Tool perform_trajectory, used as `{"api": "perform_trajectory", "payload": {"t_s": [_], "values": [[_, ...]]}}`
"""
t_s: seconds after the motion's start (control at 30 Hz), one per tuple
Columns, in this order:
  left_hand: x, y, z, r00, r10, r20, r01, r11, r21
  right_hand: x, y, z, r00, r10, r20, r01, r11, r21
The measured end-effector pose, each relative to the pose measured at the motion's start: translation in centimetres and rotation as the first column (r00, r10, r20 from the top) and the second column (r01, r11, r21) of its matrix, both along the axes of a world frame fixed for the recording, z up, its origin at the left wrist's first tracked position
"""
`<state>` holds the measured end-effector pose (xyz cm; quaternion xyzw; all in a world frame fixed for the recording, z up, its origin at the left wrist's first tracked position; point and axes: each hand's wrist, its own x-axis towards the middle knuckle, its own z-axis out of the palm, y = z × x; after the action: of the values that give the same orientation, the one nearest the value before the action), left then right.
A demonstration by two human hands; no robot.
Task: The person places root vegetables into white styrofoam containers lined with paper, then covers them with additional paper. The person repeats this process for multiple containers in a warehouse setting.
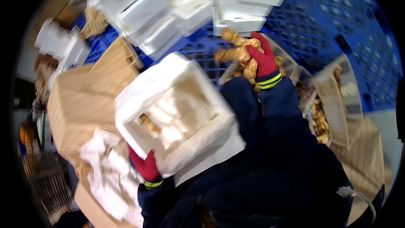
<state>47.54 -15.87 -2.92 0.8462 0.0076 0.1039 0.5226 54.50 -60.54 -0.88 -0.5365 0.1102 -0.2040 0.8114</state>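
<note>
My left hand [146, 165], in a red knit glove, grips the near left wall of a white foam box [205, 145] lined with white paper or cloth. Inside that box, toward its left side, lies one tan, root-like piece [149, 124] beside pale wrapping. My right hand [263, 57], gloved alike, is closed around several knobbly golden-brown root-like pieces [235, 52] and holds them over a mesh basket [284, 53] with more such pieces. The picture is blurred, so their exact kind cannot be told.
White foam boxes [145, 9] are stacked at the back on blue plastic pallets [316, 22]. Brown paper [88, 95] and crumpled white sheets [110, 171] lie left. At right are further mesh baskets [335, 101], root-like pieces [319, 122] and a brown sack [364, 155].
</note>
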Motion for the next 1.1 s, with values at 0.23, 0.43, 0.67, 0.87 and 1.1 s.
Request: {"api": "perform_trajectory", "payload": {"t_s": [0.23,0.43,0.67,0.87,1.1], "values": [[0.6,-0.2,-1.1,0.987,-0.131,-0.089,0.126,0.99,-0.067,-15.5,-21.8,-22.2,0.582,-0.659,-0.477,0.443,0.748,-0.493],[-0.4,-1.0,3.4,0.984,-0.049,-0.169,0.036,0.996,-0.078,-15.4,-13.9,-27.6,0.479,-0.369,-0.796,0.329,0.917,-0.226],[1.1,-1.9,1.2,0.958,-0.174,-0.23,0.139,0.977,-0.161,-20.3,-23.7,-36.3,0.043,-0.37,-0.928,-0.98,0.164,-0.11],[0.5,0.6,0.2,0.98,-0.128,-0.154,0.116,0.99,-0.086,-13.6,-23.3,-27.2,0.455,-0.47,-0.756,-0.148,0.797,-0.585],[0.6,-1.6,1.2,0.998,0.023,-0.055,-0.018,0.996,0.091,-5.3,-8.4,-5.5,0.969,-0.033,-0.246,-0.001,0.99,-0.138]]}}
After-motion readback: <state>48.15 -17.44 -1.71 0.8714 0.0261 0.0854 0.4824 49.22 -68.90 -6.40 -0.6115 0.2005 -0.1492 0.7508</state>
